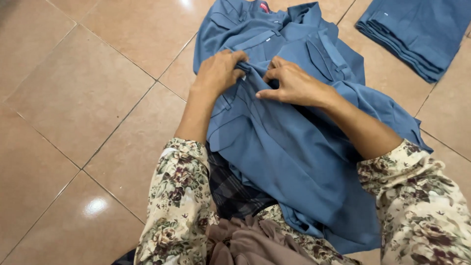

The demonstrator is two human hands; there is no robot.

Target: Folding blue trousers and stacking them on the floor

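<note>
blue button-up shirt (294, 147) is lying spread on the tan tiled floor (88, 98), collar at the far end; left hand (218, 73) is curling shut, pinching the front placket; right hand (294, 86) is half closed, fingertips gripping the same fold just beside it; stack of folded blue garments (417, 34) is sitting far right, well apart; floral sleeves (176, 196) are showing near.

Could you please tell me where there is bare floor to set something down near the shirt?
Bare tan floor tiles lie left of the blue button-up shirt. A narrow strip separates it from the folded blue stack. Around both hands, left hand and right hand, it is crowded.
</note>
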